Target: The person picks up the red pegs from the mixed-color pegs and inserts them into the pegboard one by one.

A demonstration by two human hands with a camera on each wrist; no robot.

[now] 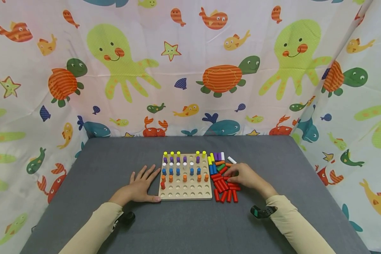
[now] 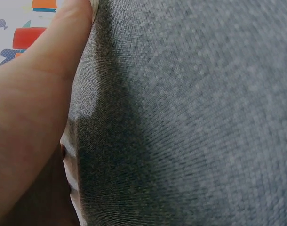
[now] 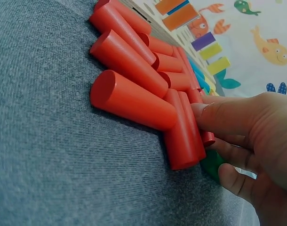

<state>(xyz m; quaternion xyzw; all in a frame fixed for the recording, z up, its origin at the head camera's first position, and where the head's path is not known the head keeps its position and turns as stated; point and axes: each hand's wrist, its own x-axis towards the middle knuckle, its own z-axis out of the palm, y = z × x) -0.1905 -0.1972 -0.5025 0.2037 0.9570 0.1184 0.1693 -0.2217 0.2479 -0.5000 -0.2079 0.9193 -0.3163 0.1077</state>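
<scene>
The right-wrist view shows up close the right hand (image 3: 266, 141) pinching a red peg (image 3: 208, 138); only the head view shows the left hand (image 1: 140, 188) open, fingers spread. A gray table (image 1: 190, 225) stands before a curtain (image 1: 180, 31) printed with sea creatures. Between the hands lies a wooden pegboard (image 1: 185, 197), left thumb at its near left corner, loose red pegs (image 1: 221, 185) off its right edge.

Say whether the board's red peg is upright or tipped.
Upright: in the head view, the red peg stands on end near the left edge of the board, while the loose red pegs lie on their sides.
</scene>
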